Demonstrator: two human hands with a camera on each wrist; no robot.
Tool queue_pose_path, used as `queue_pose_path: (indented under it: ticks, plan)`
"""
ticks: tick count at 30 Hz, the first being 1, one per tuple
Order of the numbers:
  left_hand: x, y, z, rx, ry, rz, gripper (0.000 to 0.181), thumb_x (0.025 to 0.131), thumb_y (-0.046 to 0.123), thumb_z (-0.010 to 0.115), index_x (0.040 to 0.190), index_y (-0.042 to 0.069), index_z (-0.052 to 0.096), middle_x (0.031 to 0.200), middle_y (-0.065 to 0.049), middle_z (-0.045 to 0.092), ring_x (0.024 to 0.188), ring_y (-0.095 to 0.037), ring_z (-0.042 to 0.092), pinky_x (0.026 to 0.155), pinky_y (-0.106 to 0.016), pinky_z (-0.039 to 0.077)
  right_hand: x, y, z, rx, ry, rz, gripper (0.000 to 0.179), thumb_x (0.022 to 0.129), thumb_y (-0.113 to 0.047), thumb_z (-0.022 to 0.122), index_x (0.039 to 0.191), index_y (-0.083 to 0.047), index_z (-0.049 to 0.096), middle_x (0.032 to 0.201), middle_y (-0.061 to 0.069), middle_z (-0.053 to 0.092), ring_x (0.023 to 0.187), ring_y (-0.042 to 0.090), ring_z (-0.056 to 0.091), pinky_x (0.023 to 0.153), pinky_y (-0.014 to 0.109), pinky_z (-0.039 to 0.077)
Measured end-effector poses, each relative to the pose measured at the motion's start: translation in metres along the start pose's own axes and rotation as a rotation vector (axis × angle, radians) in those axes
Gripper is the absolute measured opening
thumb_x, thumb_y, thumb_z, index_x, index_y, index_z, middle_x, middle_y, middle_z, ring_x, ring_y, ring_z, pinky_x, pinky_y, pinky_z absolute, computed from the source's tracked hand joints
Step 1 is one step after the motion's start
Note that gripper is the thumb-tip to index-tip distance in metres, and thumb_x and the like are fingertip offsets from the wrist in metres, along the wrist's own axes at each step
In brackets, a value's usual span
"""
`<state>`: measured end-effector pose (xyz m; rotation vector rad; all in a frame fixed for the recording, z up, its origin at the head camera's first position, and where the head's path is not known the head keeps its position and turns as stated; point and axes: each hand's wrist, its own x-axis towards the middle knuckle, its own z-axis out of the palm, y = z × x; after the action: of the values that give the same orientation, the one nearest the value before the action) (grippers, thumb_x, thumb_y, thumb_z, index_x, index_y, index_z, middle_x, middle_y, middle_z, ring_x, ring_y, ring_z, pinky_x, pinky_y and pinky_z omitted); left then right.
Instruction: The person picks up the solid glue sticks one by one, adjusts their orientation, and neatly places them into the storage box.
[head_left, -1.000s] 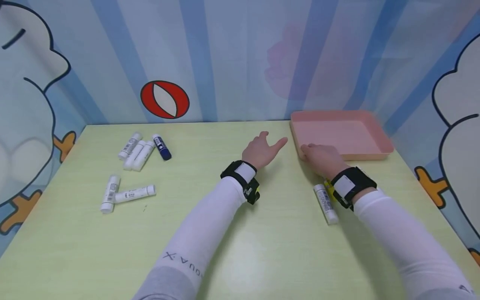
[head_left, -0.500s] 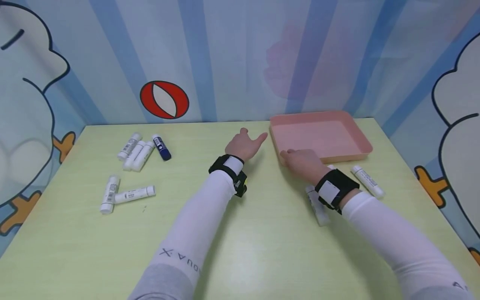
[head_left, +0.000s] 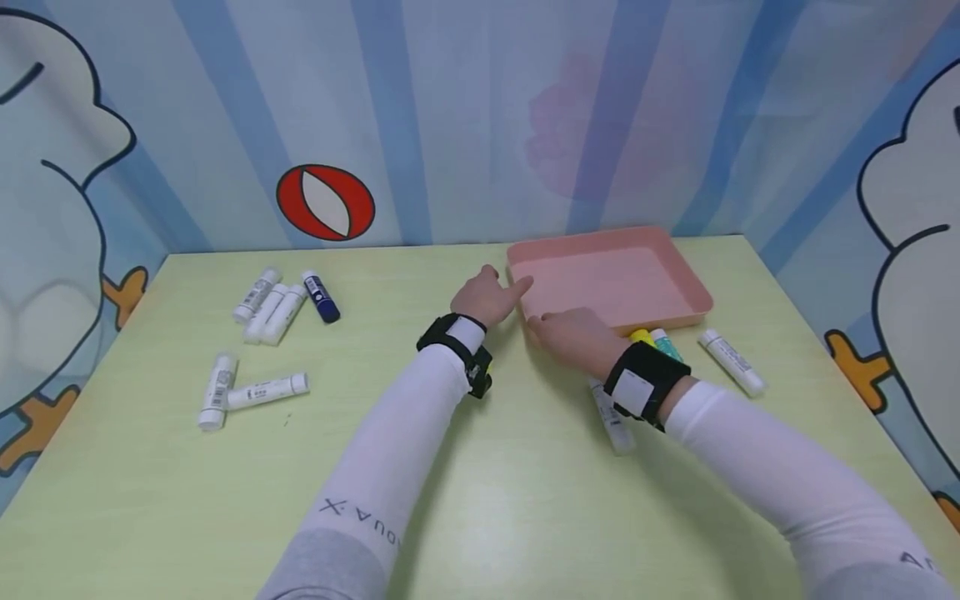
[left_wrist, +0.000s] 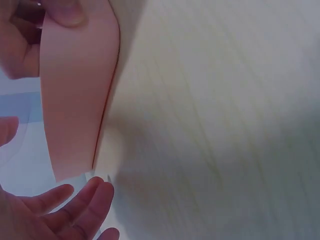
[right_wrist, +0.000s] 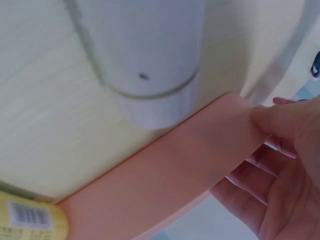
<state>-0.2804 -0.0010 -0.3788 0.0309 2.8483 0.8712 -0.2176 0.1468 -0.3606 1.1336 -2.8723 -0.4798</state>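
In the head view the pink shallow tray [head_left: 615, 279] lies at the back right of the table. My right hand [head_left: 573, 340] grips its near left corner; in the right wrist view the thumb [right_wrist: 280, 120] presses the outer wall and the other fingers reach over the rim. My left hand [head_left: 483, 298] is beside the tray's left side, fingers spread and holding nothing. In the left wrist view its fingers [left_wrist: 82, 207] lie close to the far end of the tray wall. A yellow tube [head_left: 642, 336] and a teal-capped tube [head_left: 666, 344] sit against the near side, partly behind my right wrist.
One white tube [head_left: 732, 362] lies right of the tray, another white tube [head_left: 611, 417] under my right wrist. At the left are several white tubes [head_left: 285, 315], a dark blue tube [head_left: 321, 297] and two more white tubes [head_left: 267, 392]. A printed cloth wall [head_left: 465, 125] stands behind the table.
The tray has slid left along the table with my right hand on its corner. My left hand first moved left, then stayed while the tray came up to it. Tubes near the right wrist came into view.
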Motion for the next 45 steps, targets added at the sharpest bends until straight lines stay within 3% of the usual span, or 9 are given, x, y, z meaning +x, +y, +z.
queue_pose_path:
  ticks: [4, 11, 15, 20, 24, 27, 31, 37, 45]
  plan:
    - [0.000, -0.004, -0.002, 0.006, -0.005, -0.001, 0.063, 0.084, 0.061, 0.041, 0.113, 0.005, 0.049, 0.104, -0.008, 0.057, 0.089, -0.021, 0.055, 0.073, -0.034, 0.043, 0.003, -0.010, -0.003, -0.052, 0.041, -0.047, 0.043, 0.088, -0.001, 0.048, 0.130, 0.000, 0.040, 0.047, 0.000, 0.037, 0.039, 0.015, 0.040, 0.043, 0.026, 0.033]
    - [0.002, -0.011, -0.006, -0.012, -0.002, -0.033, 0.025, 0.084, 0.031, 0.053, 0.081, 0.006, 0.058, 0.077, -0.006, 0.056, 0.066, -0.019, 0.052, 0.054, -0.027, 0.038, 0.011, -0.024, -0.003, -0.026, 0.080, -0.067, 0.035, 0.088, -0.003, 0.046, 0.123, -0.002, 0.047, 0.052, -0.001, 0.029, 0.044, 0.014, 0.035, 0.044, 0.025, 0.030]
    - [0.008, -0.018, -0.005, 0.011, 0.025, -0.025, 0.013, 0.080, 0.013, 0.053, 0.081, 0.002, 0.059, 0.076, -0.007, 0.056, 0.064, -0.019, 0.053, 0.051, -0.025, 0.038, 0.014, -0.030, -0.005, -0.003, 0.089, -0.072, 0.031, 0.089, -0.004, 0.047, 0.120, -0.004, 0.049, 0.055, -0.001, 0.028, 0.046, 0.014, 0.034, 0.045, 0.025, 0.026]
    - [0.015, -0.029, -0.006, 0.019, 0.033, -0.019, 0.014, 0.080, 0.010, 0.052, 0.085, -0.001, 0.059, 0.078, -0.009, 0.058, 0.065, -0.020, 0.056, 0.051, -0.024, 0.042, 0.017, -0.035, -0.006, -0.015, 0.169, -0.102, 0.032, 0.086, 0.000, 0.049, 0.116, -0.006, 0.052, 0.054, 0.000, 0.030, 0.045, 0.015, 0.032, 0.042, 0.025, 0.026]
    - [0.014, -0.036, -0.013, 0.035, 0.042, 0.001, 0.015, 0.080, 0.008, 0.052, 0.087, -0.002, 0.059, 0.081, -0.011, 0.059, 0.069, -0.022, 0.056, 0.056, -0.026, 0.043, 0.018, -0.036, -0.008, 0.017, 0.148, -0.104, 0.019, 0.086, 0.000, 0.050, 0.104, -0.007, 0.054, 0.059, 0.003, 0.038, 0.048, 0.016, 0.037, 0.042, 0.028, 0.033]
    - [0.013, -0.043, -0.020, 0.057, 0.046, 0.015, 0.012, 0.078, 0.006, 0.051, 0.083, -0.002, 0.059, 0.079, -0.011, 0.058, 0.070, -0.023, 0.056, 0.057, -0.027, 0.042, 0.016, -0.033, -0.012, 0.069, 0.105, -0.074, 0.010, 0.090, -0.009, 0.051, 0.099, -0.006, 0.054, 0.067, 0.004, 0.046, 0.054, 0.017, 0.044, 0.046, 0.030, 0.040]
    - [0.011, -0.057, -0.031, 0.060, 0.028, 0.028, 0.010, 0.078, 0.005, 0.049, 0.077, 0.000, 0.057, 0.074, -0.010, 0.057, 0.065, -0.022, 0.055, 0.053, -0.026, 0.041, 0.013, -0.021, -0.018, 0.143, 0.095, -0.002, 0.022, 0.091, -0.026, 0.052, 0.101, -0.006, 0.052, 0.076, 0.005, 0.050, 0.063, 0.019, 0.048, 0.054, 0.032, 0.044]
    - [0.010, -0.080, -0.042, 0.057, -0.004, 0.023, 0.013, 0.080, 0.005, 0.047, 0.084, -0.002, 0.058, 0.074, -0.011, 0.057, 0.059, -0.019, 0.055, 0.051, -0.024, 0.042, 0.011, 0.014, -0.015, 0.202, 0.208, 0.068, 0.034, 0.090, -0.030, 0.053, 0.110, -0.003, 0.052, 0.091, 0.010, 0.052, 0.077, 0.023, 0.051, 0.067, 0.034, 0.045]
    - [0.005, -0.099, -0.056, 0.074, -0.055, -0.003, 0.016, 0.081, 0.005, 0.046, 0.091, -0.003, 0.055, 0.077, -0.011, 0.056, 0.058, -0.019, 0.056, 0.049, -0.024, 0.043, 0.003, 0.054, 0.005, 0.302, 0.247, 0.296, 0.043, 0.090, -0.030, 0.052, 0.121, -0.002, 0.043, 0.111, 0.017, 0.045, 0.083, 0.028, 0.052, 0.058, 0.040, 0.046]
